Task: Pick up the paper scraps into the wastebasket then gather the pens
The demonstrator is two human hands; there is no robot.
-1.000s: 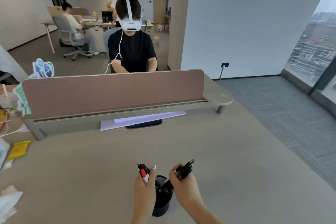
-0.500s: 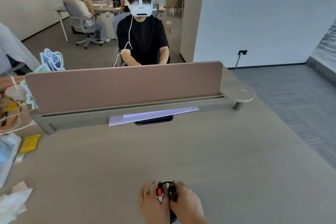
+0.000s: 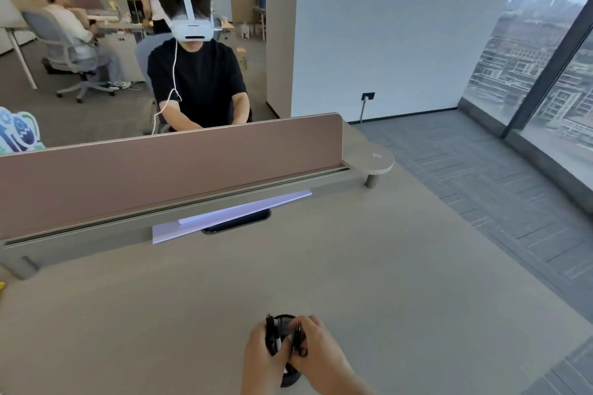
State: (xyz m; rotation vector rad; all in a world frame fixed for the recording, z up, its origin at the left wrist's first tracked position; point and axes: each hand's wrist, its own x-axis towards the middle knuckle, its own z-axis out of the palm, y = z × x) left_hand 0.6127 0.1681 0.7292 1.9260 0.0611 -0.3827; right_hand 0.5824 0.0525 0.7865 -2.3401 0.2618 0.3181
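A black cylindrical pen holder [image 3: 284,321] stands on the beige desk [image 3: 401,282] near its front edge, mostly hidden between my hands. My left hand [image 3: 261,353] grips a few dark pens [image 3: 271,335] at the holder's left rim. My right hand [image 3: 316,348] grips black pens [image 3: 298,338] at the right rim, their tips pointing down toward the opening. No paper scraps or wastebasket are in view.
A brown divider panel [image 3: 167,167] on a grey shelf crosses the desk's far side, with white paper sheets [image 3: 231,218] and a dark flat object under it. A person in a headset sits behind it. The desk's right edge drops to grey carpet.
Both hands lowered their pens from above the holder down to its rim and closed in around it. The view swung right, so the clutter at the desk's left edge left the frame.
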